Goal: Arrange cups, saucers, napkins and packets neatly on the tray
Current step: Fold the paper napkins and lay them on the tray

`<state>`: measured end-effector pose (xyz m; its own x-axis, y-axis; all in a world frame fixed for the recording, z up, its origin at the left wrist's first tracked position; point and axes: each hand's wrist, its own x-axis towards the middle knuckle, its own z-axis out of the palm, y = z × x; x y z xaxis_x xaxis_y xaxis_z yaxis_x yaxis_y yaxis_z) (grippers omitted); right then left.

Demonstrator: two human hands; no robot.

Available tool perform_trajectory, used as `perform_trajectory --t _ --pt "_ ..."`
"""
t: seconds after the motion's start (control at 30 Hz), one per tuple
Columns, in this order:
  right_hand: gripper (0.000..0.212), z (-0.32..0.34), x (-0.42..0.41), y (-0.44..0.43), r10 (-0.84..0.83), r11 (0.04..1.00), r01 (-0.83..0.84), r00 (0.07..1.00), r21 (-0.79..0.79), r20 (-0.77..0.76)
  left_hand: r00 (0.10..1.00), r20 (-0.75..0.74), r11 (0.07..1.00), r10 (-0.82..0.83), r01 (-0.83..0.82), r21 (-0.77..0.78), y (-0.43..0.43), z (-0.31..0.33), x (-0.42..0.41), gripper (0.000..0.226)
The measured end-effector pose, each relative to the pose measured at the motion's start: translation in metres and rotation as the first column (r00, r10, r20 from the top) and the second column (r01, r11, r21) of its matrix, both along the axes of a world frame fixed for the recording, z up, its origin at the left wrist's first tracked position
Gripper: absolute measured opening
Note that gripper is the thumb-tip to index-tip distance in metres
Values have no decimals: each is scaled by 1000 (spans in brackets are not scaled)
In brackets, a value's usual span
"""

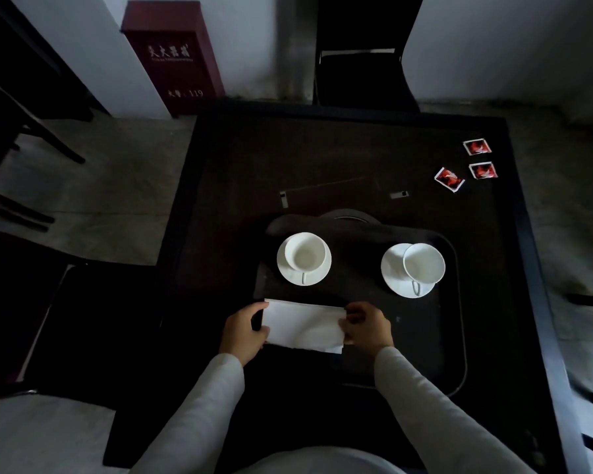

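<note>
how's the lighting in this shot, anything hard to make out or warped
Head view: dim overall, so the dark tray nearly blends into the dark table; the white cups, saucers and napkin between both hands stand out sharply; the red packets stay readable; wide-angle distortion bends the table edges and walls.

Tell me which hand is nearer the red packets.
Right. The right hand grips the napkin's right edge, below and left of the red packets; the left hand holds the opposite edge, farther away.

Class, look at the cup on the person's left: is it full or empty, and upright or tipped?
Empty and upright. The left cup sits mouth-up on its saucer; its bare white bottom shows, with no liquid visible.
</note>
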<state>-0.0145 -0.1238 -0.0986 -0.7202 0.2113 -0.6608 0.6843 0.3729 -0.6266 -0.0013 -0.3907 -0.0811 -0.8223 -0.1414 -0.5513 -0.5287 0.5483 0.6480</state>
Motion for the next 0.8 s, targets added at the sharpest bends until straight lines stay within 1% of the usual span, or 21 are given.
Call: perform_trajectory --t 0.23,0.5,0.57,0.7,0.8 --pt "32 3 1 4 -12 1000 12 1000 -14 23 1000 -11 1000 -13 13 -19 -1 5 1 55" --pt "39 14 2 10 34 999 -34 999 31 16 999 -33 998 -15 13 -64 -3 19 3 50" --pt "35 22 1 11 75 994 -73 997 83 -12 997 -72 995 -33 26 -98 -4 24 2 47" --pt "33 41 -3 10 219 940 -180 969 289 -110 984 -161 989 -77 54 -138 -3 40 -6 39" --pt "33 61 -9 5 291 916 -202 929 347 -227 959 -239 977 -152 109 -184 0 56 -16 44"
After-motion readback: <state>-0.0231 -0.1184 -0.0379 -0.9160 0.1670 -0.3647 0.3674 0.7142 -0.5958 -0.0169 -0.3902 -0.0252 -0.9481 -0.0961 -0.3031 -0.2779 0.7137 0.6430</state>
